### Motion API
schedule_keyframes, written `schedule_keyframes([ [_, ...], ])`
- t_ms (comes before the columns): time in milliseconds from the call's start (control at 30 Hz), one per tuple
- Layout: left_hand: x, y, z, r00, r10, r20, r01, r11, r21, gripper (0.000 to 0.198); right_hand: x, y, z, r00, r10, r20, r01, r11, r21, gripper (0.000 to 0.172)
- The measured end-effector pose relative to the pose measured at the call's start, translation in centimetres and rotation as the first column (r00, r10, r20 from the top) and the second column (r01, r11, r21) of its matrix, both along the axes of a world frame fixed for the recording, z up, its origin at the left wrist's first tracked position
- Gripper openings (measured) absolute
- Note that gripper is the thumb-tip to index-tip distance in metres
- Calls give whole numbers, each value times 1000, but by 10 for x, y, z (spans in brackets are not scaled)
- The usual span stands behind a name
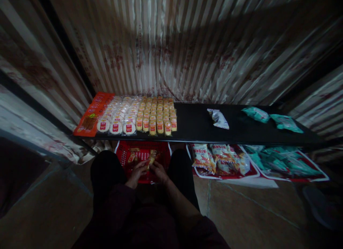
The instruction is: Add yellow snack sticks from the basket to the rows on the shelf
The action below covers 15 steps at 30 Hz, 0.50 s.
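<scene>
Both my hands are low between my knees, over a red plastic basket (122,152). My left hand (137,173) has its fingers closed on a small yellow wrapped snack cake (149,164). Close beside it, my right hand (159,171) grips wrapped snack cakes too; its fingers partly hide them, and the dim light blurs how many. A few loose snack cakes (132,157) lie in the basket. Above, on the black shelf (191,122), stand tight rows of the same yellow snack cakes (157,116).
Left of those rows are round white wrapped crackers (115,126) and an orange bag (89,116). Farther right lie a white packet (219,118) and green packets (255,114). Baskets of chip bags (202,157) and green packets (289,163) sit below. A curtain (166,45) hangs behind.
</scene>
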<state>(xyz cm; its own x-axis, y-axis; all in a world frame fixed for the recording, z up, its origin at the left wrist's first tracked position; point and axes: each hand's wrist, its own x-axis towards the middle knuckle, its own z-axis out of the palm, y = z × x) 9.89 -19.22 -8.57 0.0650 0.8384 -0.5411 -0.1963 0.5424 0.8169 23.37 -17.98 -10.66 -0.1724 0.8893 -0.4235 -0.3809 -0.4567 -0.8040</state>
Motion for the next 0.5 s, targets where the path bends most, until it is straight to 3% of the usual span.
schedule_keyframes([
  [133, -1, 1, -6, 999, 47, -17, -47, 999, -7, 42, 1, 1, -1, 999, -15, 43, 14, 1000, 13, 53],
  [500, 0, 6, -22, 983, 176, -57, -176, 984, 9, 41, 5, 1, 1, 988, 95, 120, -91, 995, -36, 53],
])
